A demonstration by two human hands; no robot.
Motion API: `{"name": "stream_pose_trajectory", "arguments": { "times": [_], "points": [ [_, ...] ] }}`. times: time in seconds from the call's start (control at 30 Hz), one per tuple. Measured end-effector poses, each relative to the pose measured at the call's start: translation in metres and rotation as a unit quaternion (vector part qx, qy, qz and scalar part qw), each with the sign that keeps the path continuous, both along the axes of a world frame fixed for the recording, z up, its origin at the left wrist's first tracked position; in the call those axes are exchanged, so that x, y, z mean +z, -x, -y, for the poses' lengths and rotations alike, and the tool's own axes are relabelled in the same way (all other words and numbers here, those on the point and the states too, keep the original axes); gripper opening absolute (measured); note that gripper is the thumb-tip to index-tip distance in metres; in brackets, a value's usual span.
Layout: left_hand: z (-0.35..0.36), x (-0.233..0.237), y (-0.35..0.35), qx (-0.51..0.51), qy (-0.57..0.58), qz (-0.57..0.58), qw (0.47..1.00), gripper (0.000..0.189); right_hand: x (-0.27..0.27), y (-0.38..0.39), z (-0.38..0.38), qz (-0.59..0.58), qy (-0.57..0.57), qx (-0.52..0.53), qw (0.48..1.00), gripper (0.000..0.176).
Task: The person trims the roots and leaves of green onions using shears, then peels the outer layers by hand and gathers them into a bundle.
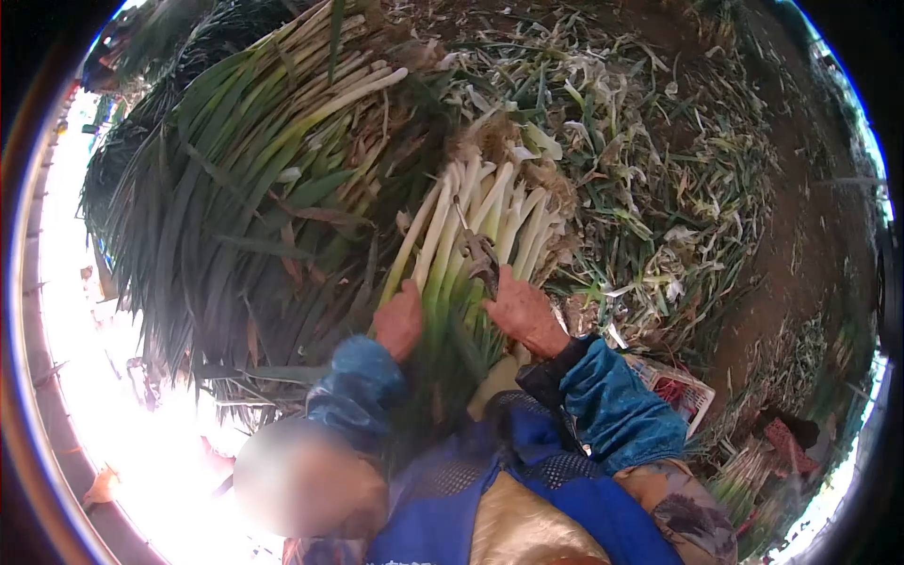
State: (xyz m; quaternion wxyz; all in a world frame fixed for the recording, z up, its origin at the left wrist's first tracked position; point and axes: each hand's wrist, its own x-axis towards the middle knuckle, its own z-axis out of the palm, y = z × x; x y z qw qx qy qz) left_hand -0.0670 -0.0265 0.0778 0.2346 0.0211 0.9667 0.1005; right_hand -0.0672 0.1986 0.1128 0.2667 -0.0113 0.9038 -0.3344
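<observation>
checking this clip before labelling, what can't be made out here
All in the head view:
dark tool: near end covered by the right hand
stalk bundle: leaf ends lost in dark blur between the sleeves
crate: partly behind the right sleeve
round patch, lower left: blurred over
far-left background: washed out by glare

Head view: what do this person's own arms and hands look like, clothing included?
The bare left hand and bare right hand are ungloved. A shiny teal-blue fabric left sleeve and a matching right sleeve cover the arms. A black band or cuff circles the right wrist. No lettering is readable on either sleeve.
</observation>
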Motion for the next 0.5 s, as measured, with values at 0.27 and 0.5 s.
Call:
{"name": "stream_pose_trajectory", "arguments": {
  "times": [0.27,0.5],
  "points": [
    [-0.010,-0.009,-0.014,-0.045,0.084,-0.060,0.994,0.023,-0.056,0.025,-0.002,-0.088,0.001,0.008,0.996,0.042],
    [-0.021,-0.013,-0.020,-0.088,0.174,-0.130,0.972,0.021,-0.020,0.026,0.015,-0.007,-0.063,0.029,0.998,0.029]
  ]
}}
